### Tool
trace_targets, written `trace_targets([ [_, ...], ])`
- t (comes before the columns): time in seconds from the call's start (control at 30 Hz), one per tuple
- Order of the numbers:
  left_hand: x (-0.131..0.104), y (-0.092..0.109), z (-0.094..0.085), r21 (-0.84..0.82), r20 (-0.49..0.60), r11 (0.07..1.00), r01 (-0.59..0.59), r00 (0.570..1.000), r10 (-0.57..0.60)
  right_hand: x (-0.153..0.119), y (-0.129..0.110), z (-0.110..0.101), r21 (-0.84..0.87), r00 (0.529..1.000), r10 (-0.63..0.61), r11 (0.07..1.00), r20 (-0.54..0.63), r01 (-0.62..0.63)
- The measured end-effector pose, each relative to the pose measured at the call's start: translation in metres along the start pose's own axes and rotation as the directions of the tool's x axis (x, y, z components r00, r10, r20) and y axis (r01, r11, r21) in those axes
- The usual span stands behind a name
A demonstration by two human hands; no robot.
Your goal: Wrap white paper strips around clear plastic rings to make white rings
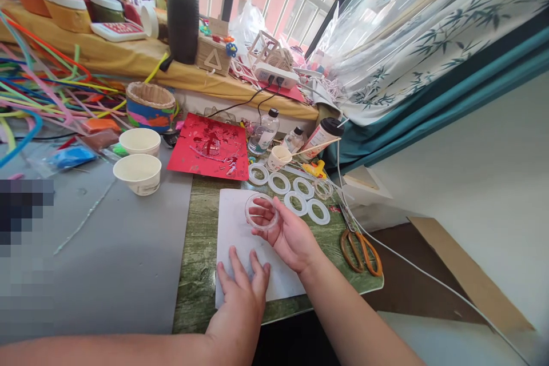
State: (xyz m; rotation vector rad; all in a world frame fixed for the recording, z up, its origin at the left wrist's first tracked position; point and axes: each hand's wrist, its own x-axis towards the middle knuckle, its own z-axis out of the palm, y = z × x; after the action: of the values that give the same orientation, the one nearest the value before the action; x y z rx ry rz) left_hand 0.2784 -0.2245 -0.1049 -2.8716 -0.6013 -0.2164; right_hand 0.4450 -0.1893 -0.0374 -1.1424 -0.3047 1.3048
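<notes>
A clear, bangle-like ring (247, 216) is pinched upright between the thumb and fingers of my right hand (294, 237), above a white sheet of paper (229, 211). Some of the fingers show through the ring's opening. My left hand (243, 283) lies palm down on the lower part of that sheet, fingers spread and holding nothing. Just beyond my right hand, several translucent white ring moulds (318, 222) lie in a cluster on the green table (199, 240). Beside them is another clear ring (323, 197).
Orange-handled scissors (362, 251) lie at the right edge. Behind stand a paper cup with sticks (278, 158), a clear bottle (263, 134) and a lidded cup (319, 137). A red sheet (184, 148) and white paper cups (137, 174) are to the left. A white cable (412, 254) hangs at right.
</notes>
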Motion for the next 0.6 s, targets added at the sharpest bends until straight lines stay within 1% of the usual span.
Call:
trace_targets([
  [0.07,0.0,-0.003,-0.002,0.009,-0.012,1.0,-0.019,1.0,0.019,-0.004,0.002,0.004,-0.038,0.997,-0.077,0.996,0.012,0.077],
  [0.13,0.0,-0.003,-0.002,0.018,-0.001,1.0,-0.011,1.0,0.011,-0.011,0.002,0.01,-0.076,0.989,-0.141,0.987,0.052,0.145],
  [0.23,0.0,-0.001,-0.002,0.031,-0.001,0.999,-0.013,1.0,0.013,-0.022,0.0,0.018,-0.137,0.983,-0.144,0.978,0.114,0.159],
  [0.3,0.0,0.0,-0.001,0.036,-0.007,0.999,-0.016,1.0,0.016,-0.026,0.0,0.019,-0.239,0.978,-0.172,0.951,0.118,0.196],
  [0.33,0.0,0.0,-0.001,0.035,-0.009,0.999,-0.018,1.0,0.019,-0.027,-0.001,0.018,-0.335,0.969,-0.216,0.91,0.119,0.244],
  [0.37,0.0,0.0,-0.001,0.035,-0.008,0.999,-0.016,1.0,0.017,-0.026,-0.001,0.017,-0.465,0.952,-0.277,0.831,0.131,0.306],
  [0.4,-0.001,0.001,-0.001,0.037,-0.007,0.999,-0.018,1.0,0.018,-0.024,0.0,0.015,-0.611,0.922,-0.349,0.697,0.167,0.375],
  [0.43,-0.001,0.001,0.0,0.045,-0.003,0.999,-0.019,1.0,0.019,-0.02,0.0,0.012,-0.741,0.881,-0.412,0.511,0.234,0.435],
  [0.47,-0.001,0.001,0.0,0.055,0.0,0.998,-0.016,1.0,0.016,-0.016,0.0,0.01,-0.827,0.837,-0.444,0.3,0.321,0.476],
  [0.5,-0.001,0.001,0.001,0.068,0.0,0.998,-0.012,1.0,0.012,-0.012,0.001,0.007,-0.862,0.8,-0.443,0.109,0.404,0.495],
  [0.53,-0.001,0.001,0.002,0.077,-0.001,0.997,-0.009,1.0,0.009,-0.007,0.002,0.005,-0.865,0.779,-0.419,-0.035,0.467,0.5],
  [0.57,-0.001,0.001,0.002,0.081,-0.004,0.997,-0.006,1.0,0.007,-0.002,0.003,0.003,-0.858,0.77,-0.391,-0.125,0.505,0.499],
  [0.6,-0.001,0.001,0.003,0.081,-0.011,0.997,-0.004,1.0,0.005,0.003,0.005,0.002,-0.852,0.771,-0.366,-0.172,0.521,0.494],
])
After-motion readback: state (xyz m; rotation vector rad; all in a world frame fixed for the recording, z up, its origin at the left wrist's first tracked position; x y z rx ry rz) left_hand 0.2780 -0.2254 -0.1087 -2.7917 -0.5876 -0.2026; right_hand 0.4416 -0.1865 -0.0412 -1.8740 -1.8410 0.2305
